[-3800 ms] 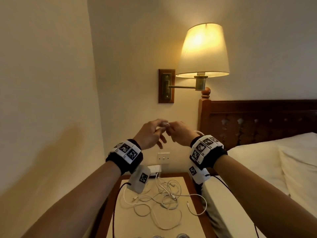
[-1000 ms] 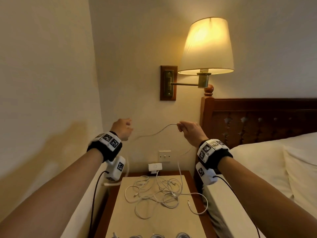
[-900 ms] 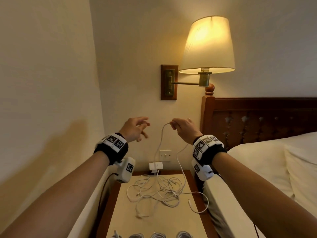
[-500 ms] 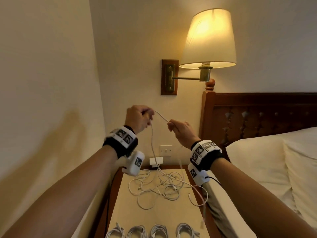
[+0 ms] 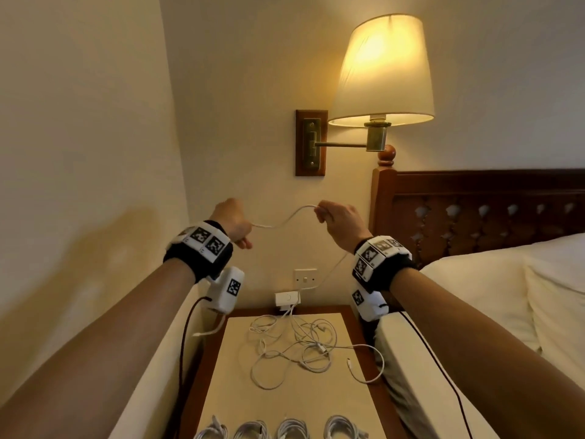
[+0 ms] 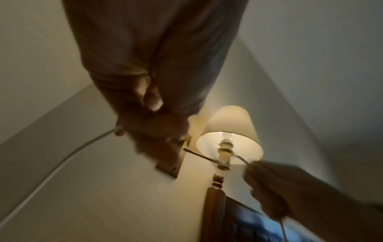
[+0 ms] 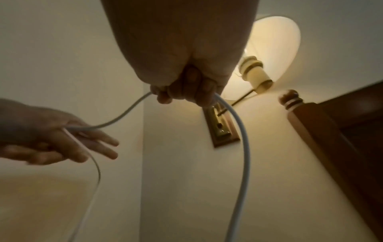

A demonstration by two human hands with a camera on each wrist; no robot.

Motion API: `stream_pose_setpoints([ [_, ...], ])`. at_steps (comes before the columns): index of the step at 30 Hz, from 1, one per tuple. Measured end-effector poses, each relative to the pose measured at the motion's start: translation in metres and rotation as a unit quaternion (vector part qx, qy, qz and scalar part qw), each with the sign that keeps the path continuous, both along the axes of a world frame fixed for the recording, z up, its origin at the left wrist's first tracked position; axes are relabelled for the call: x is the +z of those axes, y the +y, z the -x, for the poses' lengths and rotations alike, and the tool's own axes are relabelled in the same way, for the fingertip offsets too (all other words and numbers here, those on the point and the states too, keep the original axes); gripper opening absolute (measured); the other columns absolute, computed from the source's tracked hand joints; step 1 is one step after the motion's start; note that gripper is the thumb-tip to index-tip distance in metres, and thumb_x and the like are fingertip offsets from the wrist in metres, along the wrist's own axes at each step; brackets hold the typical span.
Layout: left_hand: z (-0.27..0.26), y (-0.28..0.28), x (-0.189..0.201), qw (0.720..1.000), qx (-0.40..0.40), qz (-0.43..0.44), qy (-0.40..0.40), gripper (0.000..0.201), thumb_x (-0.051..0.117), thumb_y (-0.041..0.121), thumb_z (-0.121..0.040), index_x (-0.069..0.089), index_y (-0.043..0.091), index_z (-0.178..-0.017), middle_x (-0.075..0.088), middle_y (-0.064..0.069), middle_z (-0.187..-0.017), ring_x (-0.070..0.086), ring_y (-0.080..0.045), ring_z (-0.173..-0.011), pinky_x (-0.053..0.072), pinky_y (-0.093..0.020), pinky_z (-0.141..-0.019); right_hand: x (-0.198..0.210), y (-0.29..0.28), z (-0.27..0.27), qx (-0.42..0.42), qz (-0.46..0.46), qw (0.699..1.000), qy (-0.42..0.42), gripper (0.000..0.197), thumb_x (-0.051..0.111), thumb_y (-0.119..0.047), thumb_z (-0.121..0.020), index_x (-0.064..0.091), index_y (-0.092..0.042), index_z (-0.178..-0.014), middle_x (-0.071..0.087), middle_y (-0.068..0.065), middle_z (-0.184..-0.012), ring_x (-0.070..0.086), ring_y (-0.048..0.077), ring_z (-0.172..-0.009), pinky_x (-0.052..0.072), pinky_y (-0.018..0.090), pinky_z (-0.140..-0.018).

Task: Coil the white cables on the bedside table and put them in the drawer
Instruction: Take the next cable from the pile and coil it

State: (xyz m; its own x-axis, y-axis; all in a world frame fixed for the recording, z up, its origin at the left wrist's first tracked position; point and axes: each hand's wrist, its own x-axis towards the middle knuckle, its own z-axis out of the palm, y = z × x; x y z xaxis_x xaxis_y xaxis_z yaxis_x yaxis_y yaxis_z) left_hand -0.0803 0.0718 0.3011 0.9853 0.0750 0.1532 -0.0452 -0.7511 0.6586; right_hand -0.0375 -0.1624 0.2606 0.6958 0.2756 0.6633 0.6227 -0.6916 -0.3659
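Observation:
Both hands are raised in front of the wall, above the bedside table [image 5: 345, 321]. My left hand [image 5: 234, 223] pinches a white cable [image 5: 285, 220], and my right hand [image 5: 335, 217] grips it a short span away. The cable sags between them. From the right hand [image 7: 186, 93] the cable [image 7: 242, 131] drops toward a white charger [image 5: 286, 299] at the table's back. In the right wrist view two of the left hand's [image 7: 62, 140] fingers stick out straight. A loose end [image 5: 205, 332] hangs below the left wrist. A tangle of white cables [image 5: 294, 343] lies on the table. The drawer is out of view.
Several coiled white cables [image 5: 285, 429] lie in a row at the table's front edge. A lit wall lamp [image 5: 383, 68] hangs above the right hand. A wooden headboard [image 5: 474, 210] and a bed [image 5: 490, 296] stand to the right, and a wall [image 5: 79, 153] closes in on the left.
Half a second ago the hands were close together with the cable taut between them. They have now spread apart, the left one going left and down, and the cable sags.

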Motion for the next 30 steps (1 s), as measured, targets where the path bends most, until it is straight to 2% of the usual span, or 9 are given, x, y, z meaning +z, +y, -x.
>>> stream_pose_setpoints([
  [3,0.015,-0.018,-0.001,0.979,-0.072,-0.182,0.062,0.079,0.062,-0.001,-0.087,0.023,0.023,-0.151,0.059,-0.013,-0.119,0.068,-0.019,-0.068,0.054,-0.029,-0.052,0.011,0.016,-0.003,-0.026,0.041,0.999,-0.005,0.025,0.045,-0.019,-0.101,0.06,-0.015,-0.082,0.067,0.011,-0.08,0.06,0.028,-0.071,0.049,0.039,-0.067],
  [5,0.018,-0.025,-0.002,0.972,-0.084,-0.218,0.004,0.081,0.072,0.011,-0.083,0.027,0.023,-0.15,0.061,-0.008,-0.118,0.064,-0.015,-0.068,0.048,-0.024,-0.05,0.01,0.024,-0.003,-0.038,0.058,0.998,0.011,0.023,0.045,-0.02,-0.101,0.063,-0.015,-0.086,0.068,0.011,-0.084,0.061,0.029,-0.075,0.051,0.041,-0.07],
  [8,0.011,-0.031,-0.013,0.976,-0.142,-0.097,-0.134,0.058,0.064,0.02,-0.092,0.04,0.014,-0.145,0.055,-0.008,-0.133,0.068,-0.017,-0.062,0.052,-0.026,-0.045,0.005,0.035,0.003,-0.028,0.067,0.997,0.015,0.024,0.045,-0.019,-0.101,0.062,-0.014,-0.085,0.066,0.008,-0.081,0.06,0.027,-0.073,0.051,0.043,-0.071],
  [12,0.004,-0.029,-0.034,0.973,-0.163,0.008,-0.165,0.017,0.052,0.011,-0.098,0.065,0.007,-0.109,0.066,-0.013,-0.09,0.068,-0.025,-0.068,0.06,-0.034,-0.061,-0.001,0.038,0.011,-0.005,0.07,0.997,0.021,0.025,0.042,-0.018,-0.103,0.058,-0.014,-0.084,0.06,0.004,-0.076,0.054,0.02,-0.066,0.045,0.034,-0.063],
  [14,0.001,-0.025,-0.034,0.963,-0.128,0.003,-0.239,0.016,0.055,0.011,-0.096,0.07,0.007,-0.091,0.065,-0.006,-0.075,0.062,-0.02,-0.062,0.056,-0.031,-0.064,-0.011,0.039,0.015,0.012,0.076,0.997,0.027,0.026,0.041,-0.022,-0.103,0.057,-0.016,-0.084,0.061,0.005,-0.077,0.054,0.021,-0.066,0.043,0.033,-0.064],
  [19,-0.013,-0.009,-0.027,0.941,-0.025,0.024,-0.337,0.016,0.062,0.011,-0.091,0.076,0.007,-0.084,0.066,-0.001,-0.07,0.062,-0.018,-0.068,0.054,-0.03,-0.072,-0.045,0.042,0.015,0.043,0.0,0.998,0.043,0.03,0.04,-0.02,-0.104,0.058,-0.009,-0.083,0.054,0.002,-0.067,0.046,0.016,-0.058,0.035,0.023,-0.057],
  [24,-0.021,0.047,-0.007,0.92,0.091,0.188,-0.331,0.021,0.059,0.012,-0.094,0.073,0.001,-0.083,0.062,-0.005,-0.064,0.059,-0.023,-0.051,0.057,-0.029,-0.055,-0.091,0.013,0.004,-0.002,-0.002,0.991,0.132,0.027,0.041,-0.015,-0.103,0.05,-0.015,-0.078,0.045,-0.011,-0.063,0.039,0.002,-0.057,0.029,0.024,-0.058],
  [28,-0.014,0.052,-0.018,0.966,0.069,0.124,-0.217,0.018,0.055,0.005,-0.095,0.07,-0.004,-0.093,0.069,-0.014,-0.079,0.06,-0.013,-0.042,0.057,-0.023,-0.05,-0.085,0.004,-0.01,-0.042,-0.029,0.984,0.169,0.029,0.04,-0.012,-0.103,0.051,-0.015,-0.076,0.052,0.003,-0.07,0.043,0.016,-0.062,0.03,0.024,-0.059],
  [30,-0.009,0.047,-0.024,0.993,0.058,0.058,-0.09,0.026,0.05,-0.003,-0.094,0.06,-0.006,-0.118,0.069,-0.02,-0.089,0.066,-0.019,-0.05,0.056,-0.024,-0.048,-0.067,0.012,-0.013,-0.032,-0.047,0.988,0.145,0.027,0.041,-0.013,-0.103,0.053,-0.012,-0.079,0.053,0.002,-0.071,0.043,0.015,-0.062,0.032,0.016,-0.055],
])
